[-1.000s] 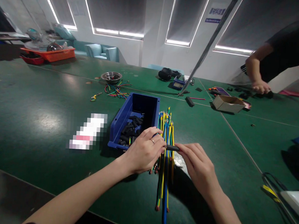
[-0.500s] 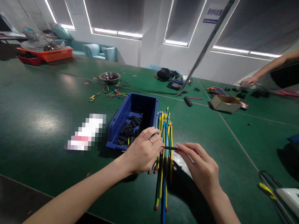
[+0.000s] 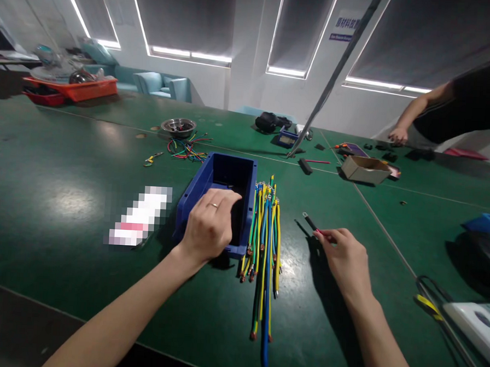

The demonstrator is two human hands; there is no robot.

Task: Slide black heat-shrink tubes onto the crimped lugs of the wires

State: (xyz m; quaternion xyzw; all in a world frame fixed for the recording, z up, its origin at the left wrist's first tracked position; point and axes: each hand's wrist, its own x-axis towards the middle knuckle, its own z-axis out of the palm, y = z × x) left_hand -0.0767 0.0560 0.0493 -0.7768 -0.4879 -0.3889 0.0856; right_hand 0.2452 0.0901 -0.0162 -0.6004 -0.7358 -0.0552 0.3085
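Across the broad, dark green tabletop, a co-worker in a black top leans in at the far right, one hand low over the table. Slanting up from the surface, a grey metal pole crosses in front of the white wall sign. Far left sits an orange plastic tray, piled up; nearer, a deep blue plastic bin has a bundle of yellow, green and blue wires lying along its right side. An open cardboard box and a shiny steel bowl stand farther back.

Half a second ago both hands met over the wires. Now the left hand has gone to the bin, and the right hand has drawn off to the right, thumb and finger pinching a slim black sleeve with a silver ring lug above the table, lug end outward.

The left hand's fingers are bent, their tips hidden, so I can't tell whether they hold anything; that hand also covers much of the bin's inside. A white device is cut off at the right edge, and a white patch left of the bin is too pixelated to make out.
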